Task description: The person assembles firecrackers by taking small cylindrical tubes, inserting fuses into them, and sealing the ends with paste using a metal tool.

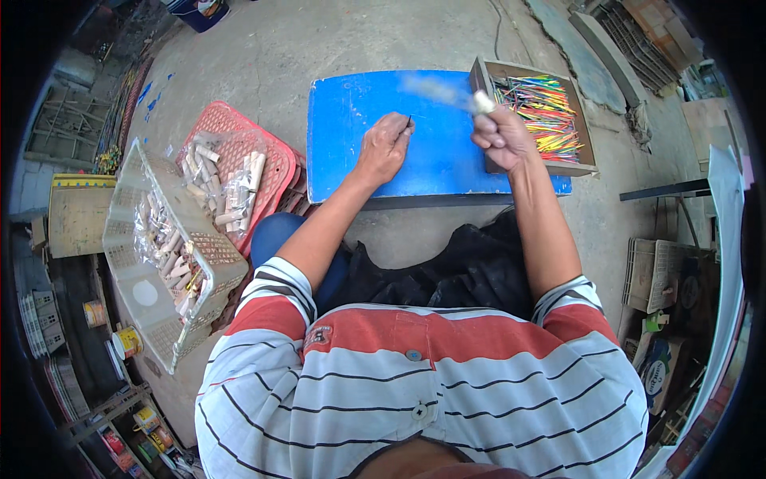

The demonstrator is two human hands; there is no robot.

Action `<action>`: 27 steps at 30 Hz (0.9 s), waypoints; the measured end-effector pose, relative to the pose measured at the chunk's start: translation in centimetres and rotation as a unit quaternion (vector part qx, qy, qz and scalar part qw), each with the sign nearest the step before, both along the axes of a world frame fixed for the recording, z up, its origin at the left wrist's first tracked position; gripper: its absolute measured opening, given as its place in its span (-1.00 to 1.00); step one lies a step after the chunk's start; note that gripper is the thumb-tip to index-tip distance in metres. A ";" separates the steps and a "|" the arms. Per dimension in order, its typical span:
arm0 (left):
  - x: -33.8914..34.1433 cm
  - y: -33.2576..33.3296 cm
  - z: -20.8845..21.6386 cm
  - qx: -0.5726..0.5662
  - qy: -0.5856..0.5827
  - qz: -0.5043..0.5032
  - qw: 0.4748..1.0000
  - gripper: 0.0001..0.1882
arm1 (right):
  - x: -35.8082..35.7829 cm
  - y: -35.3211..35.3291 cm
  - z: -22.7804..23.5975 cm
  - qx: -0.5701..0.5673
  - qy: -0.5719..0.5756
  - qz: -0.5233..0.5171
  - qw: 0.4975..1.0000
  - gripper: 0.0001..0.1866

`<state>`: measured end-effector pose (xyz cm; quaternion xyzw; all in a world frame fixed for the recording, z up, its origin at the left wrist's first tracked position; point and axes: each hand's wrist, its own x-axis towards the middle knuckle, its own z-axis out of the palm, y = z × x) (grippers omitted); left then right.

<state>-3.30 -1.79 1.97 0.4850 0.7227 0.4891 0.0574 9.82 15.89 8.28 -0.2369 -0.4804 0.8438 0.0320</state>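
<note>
A low blue table (343,92) stands in front of me. Over its middle my left hand (387,148) is closed in a pinch, with a thin dark tip like a stick or wire showing at the fingertips. To the right, my right hand (503,136) is raised by the near left side of an open box (589,152). Its fingers are closed on a whitish thing (482,102), which has a round pale end and a motion-smeared part stretching left over the table. What kind it is cannot be made out. Many thin, multicoloured sticks (542,116) fill the box.
At my left stand a red plastic basket (231,116) and a pale plastic crate (120,279), holding bagged, pale rolled tubes (254,172). Cluttered shelves (96,415) line the left edge. On the right are stacked crates (648,271) and a dark metal bar (666,190).
</note>
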 end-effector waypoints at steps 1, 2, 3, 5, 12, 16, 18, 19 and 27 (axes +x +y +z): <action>0.1 0.0 0.1 0.000 -0.001 0.002 1.000 -0.93 | 0.0 -0.2 0.7 -0.109 0.118 0.017 0.987 -0.86; 0.2 0.1 0.2 0.011 0.014 0.002 1.000 -0.92 | 0.1 -0.3 1.3 -0.217 0.233 0.033 0.947 -0.89; 0.3 0.0 0.2 0.022 0.030 0.002 0.999 -0.91 | 0.1 -0.5 1.6 -0.133 0.146 0.006 0.980 -0.89; 0.5 0.1 -0.1 0.041 0.047 0.005 0.998 -0.90 | -0.1 -0.3 -0.3 0.067 -0.025 -0.013 0.997 -0.86; -1.1 -0.7 0.9 0.077 -0.087 0.070 0.991 -0.88 | 1.0 1.2 0.5 -0.071 0.127 -0.125 0.981 -0.89; -2.2 -1.2 1.0 0.136 -0.175 0.104 0.970 -0.89 | 1.4 2.6 -0.4 -0.149 0.157 -0.160 0.963 -0.90; -2.8 -1.3 1.0 0.152 -0.192 0.098 0.965 -0.89 | 1.3 2.9 -1.0 -0.165 0.167 -0.157 0.959 -0.90; -2.8 -1.5 1.5 0.160 -0.198 0.100 0.962 -0.89 | 1.2 2.8 -1.0 -0.166 0.169 -0.151 0.960 -0.91; -1.5 -3.0 4.1 0.233 -0.171 0.092 0.953 -0.88 | 0.6 1.2 -0.3 -0.153 0.197 -0.127 0.960 -0.91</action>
